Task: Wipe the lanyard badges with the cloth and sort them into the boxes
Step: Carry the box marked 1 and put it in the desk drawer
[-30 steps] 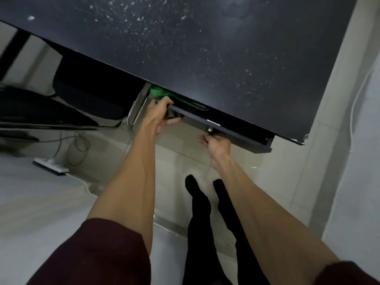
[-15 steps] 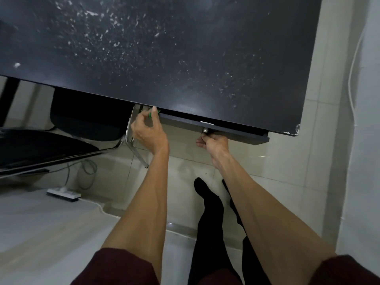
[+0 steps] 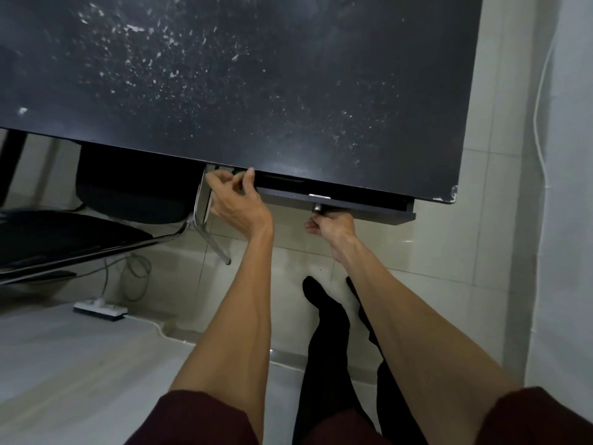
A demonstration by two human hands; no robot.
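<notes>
Fingers of the right hand (image 3: 330, 224) pinch the knob (image 3: 317, 207) of the barely open drawer (image 3: 369, 214) under the table (image 3: 256, 91) to control it, while the left hand (image 3: 237, 203), well apart, curls round a green strip (image 3: 238, 171), probably a lanyard, at the drawer's left corner.

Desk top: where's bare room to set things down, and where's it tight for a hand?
The desk top in view is bare, speckled only, back from its front edge. Tight below that edge: the left hand sits between the chair frame and the drawer, the right hand grips the knob.
</notes>
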